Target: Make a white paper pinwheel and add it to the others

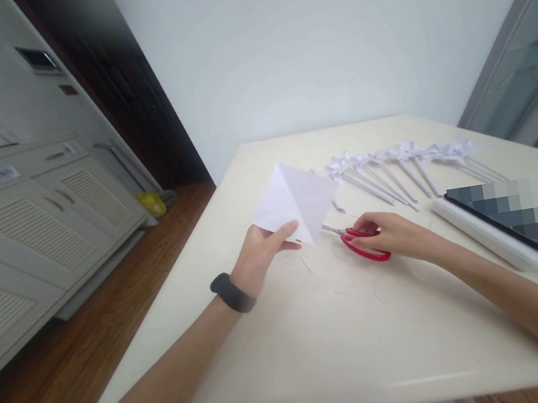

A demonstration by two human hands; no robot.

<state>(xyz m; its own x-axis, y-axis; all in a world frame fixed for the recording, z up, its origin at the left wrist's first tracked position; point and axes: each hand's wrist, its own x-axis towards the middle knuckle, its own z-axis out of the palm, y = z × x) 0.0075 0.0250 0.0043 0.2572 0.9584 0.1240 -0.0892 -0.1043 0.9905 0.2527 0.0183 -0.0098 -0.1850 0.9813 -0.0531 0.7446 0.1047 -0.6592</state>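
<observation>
Both forearms reach out over the pale bench (pixel 281 348). The left hand (pixel 262 256), with a dark band (pixel 232 292) on the wrist, pinches the near corner of one white paper square (pixel 294 201) between thumb and fingers and holds it up, tilted. The paper shows fold lines across it. The right hand (pixel 393 235) lies on one pair of red scissors (pixel 359 242), fingers curled over the handles; the blades point left at the paper. Far right lie paper pinwheels on sticks (pixel 395 169), too crowded to count. Thin paper scraps (pixel 328 277) lie near the hands.
</observation>
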